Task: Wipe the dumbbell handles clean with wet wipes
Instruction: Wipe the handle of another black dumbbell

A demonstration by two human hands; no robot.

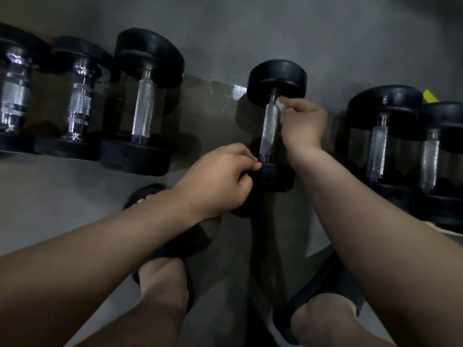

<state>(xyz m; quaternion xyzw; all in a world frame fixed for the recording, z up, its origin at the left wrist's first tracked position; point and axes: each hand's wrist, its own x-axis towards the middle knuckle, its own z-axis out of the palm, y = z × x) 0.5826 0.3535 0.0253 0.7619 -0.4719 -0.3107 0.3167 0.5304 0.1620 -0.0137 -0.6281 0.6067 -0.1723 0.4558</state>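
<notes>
Head view: the dumbbell (274, 78) being cleaned lies on the grey floor (300, 33), centre-right of frame, with its knurled handle (267, 132) pointing away. Right hand (303, 123) has its fingers curled, pinching a white wet wipe (280, 105) against the far end of the handle, just below the far head. Left hand (220, 181) has its fingers curled round the edge of the near head, gripping it. Six dumbbells in all: left row (144, 106) of three at upper left, the held one, right pair (380, 136) at the right edge. Two feet in black sandals (323, 281) at bottom. Small yellow object (430, 95) upper right, can't tell what.
</notes>
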